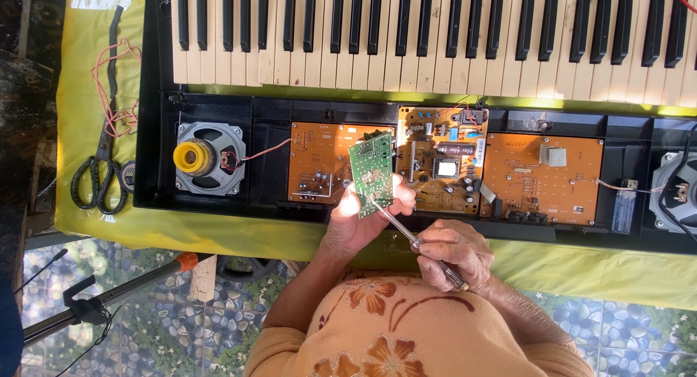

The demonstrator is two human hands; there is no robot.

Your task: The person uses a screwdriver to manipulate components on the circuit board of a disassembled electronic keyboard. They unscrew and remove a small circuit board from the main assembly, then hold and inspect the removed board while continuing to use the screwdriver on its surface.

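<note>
Right hand (449,252) grips screwdriver (414,240), tip on green circuit board (371,175) pinched in left hand (363,221); board already out of opened keyboard (435,116), refitting pending.

The keyboard (435,36) runs past the top and right edges; its right speaker (675,192) is cut off.

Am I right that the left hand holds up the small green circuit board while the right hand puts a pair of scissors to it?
Not quite. In the head view the left hand does hold the small green circuit board, but the right hand holds a slim screwdriver-like tool to it. The scissors lie untouched on the yellow cloth at far left.
</note>
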